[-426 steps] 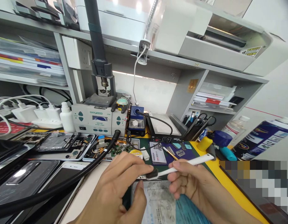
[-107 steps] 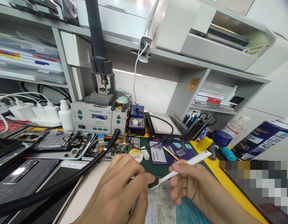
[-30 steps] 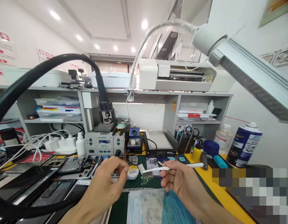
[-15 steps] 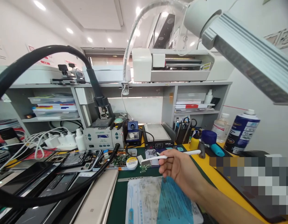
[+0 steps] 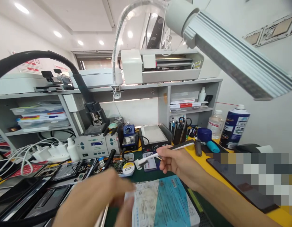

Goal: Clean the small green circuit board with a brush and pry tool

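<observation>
My right hand point(image 5: 175, 164) is closed around a slender white stick-like tool point(image 5: 187, 145), pinched between thumb and fingers. The tool's far end points left, over the small parts at the back of the green mat; its exact kind is unclear. Below this hand lies a flat white-and-blue pad or case point(image 5: 164, 201), smudged with dark marks. My left hand point(image 5: 96, 195) is at the left edge of that case. Motion smears its fingers, so I cannot make out whether they touch it. A round white tin with a yellow label point(image 5: 128, 169) stands between the hands, further back.
Phones point(image 5: 23, 192) crowd the left side under a thick black hose point(image 5: 58, 58). A grey soldering station point(image 5: 96, 145) and a hot plate point(image 5: 154, 134) stand behind. On the right are a spray can point(image 5: 235, 126), a clear bottle point(image 5: 215, 124) and a dark phone-like slab point(image 5: 240, 186). A lamp point(image 5: 231, 53) hangs above.
My left hand has come into view from below left, reaching to the case. The right hand still holds the white tool, now tilted more. The whole view has shifted, with the background moving left.
</observation>
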A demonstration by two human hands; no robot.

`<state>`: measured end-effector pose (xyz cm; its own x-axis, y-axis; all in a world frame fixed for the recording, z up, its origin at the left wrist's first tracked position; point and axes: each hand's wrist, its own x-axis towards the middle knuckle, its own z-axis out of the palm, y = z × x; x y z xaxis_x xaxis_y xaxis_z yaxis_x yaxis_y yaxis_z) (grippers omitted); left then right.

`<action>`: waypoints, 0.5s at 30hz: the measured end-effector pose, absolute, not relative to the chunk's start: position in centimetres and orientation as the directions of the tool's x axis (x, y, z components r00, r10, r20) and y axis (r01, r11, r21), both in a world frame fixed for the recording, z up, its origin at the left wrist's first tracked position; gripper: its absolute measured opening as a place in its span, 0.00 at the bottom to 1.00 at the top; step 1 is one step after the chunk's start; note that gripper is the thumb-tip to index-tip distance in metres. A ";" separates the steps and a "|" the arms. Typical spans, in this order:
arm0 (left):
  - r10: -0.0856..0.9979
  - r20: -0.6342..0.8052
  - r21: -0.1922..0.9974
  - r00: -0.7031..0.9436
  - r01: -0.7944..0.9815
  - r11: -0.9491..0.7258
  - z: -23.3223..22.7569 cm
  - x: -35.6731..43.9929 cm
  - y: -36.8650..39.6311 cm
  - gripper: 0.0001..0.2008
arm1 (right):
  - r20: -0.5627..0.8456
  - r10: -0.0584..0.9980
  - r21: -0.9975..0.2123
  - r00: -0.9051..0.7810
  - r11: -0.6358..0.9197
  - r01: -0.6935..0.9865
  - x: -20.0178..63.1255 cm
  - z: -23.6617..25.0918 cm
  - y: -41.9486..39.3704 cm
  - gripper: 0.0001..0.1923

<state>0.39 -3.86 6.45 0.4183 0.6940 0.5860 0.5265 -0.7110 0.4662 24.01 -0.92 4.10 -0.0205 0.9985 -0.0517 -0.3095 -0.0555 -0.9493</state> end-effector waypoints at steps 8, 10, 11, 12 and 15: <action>0.746 0.244 0.558 0.619 0.540 -0.630 10.3 3.8 -0.4 0.07 | 0.067 0.953 -0.997 -0.296 0.073 0.009 24.4 6.0 -2.4 0.20; 0.756 0.204 0.581 0.622 0.545 -0.605 10.4 4.4 -0.2 0.07 | 0.114 0.960 -0.987 -0.258 0.139 0.079 24.1 5.9 -2.5 0.20; 0.762 0.192 0.589 0.618 0.548 -0.593 10.3 4.6 -0.1 0.07 | 0.135 0.963 -0.981 -0.232 0.163 0.108 23.9 5.8 -2.6 0.19; 0.768 0.185 0.597 0.613 0.550 -0.584 10.1 4.7 -0.1 0.06 | 0.152 0.966 -0.975 -0.209 0.182 0.132 23.8 5.8 -2.6 0.17; 0.782 0.163 0.643 0.601 0.536 -0.546 9.3 4.8 0.2 0.06 | 0.178 0.969 -0.962 -0.169 0.207 0.180 23.6 5.6 -2.8 0.14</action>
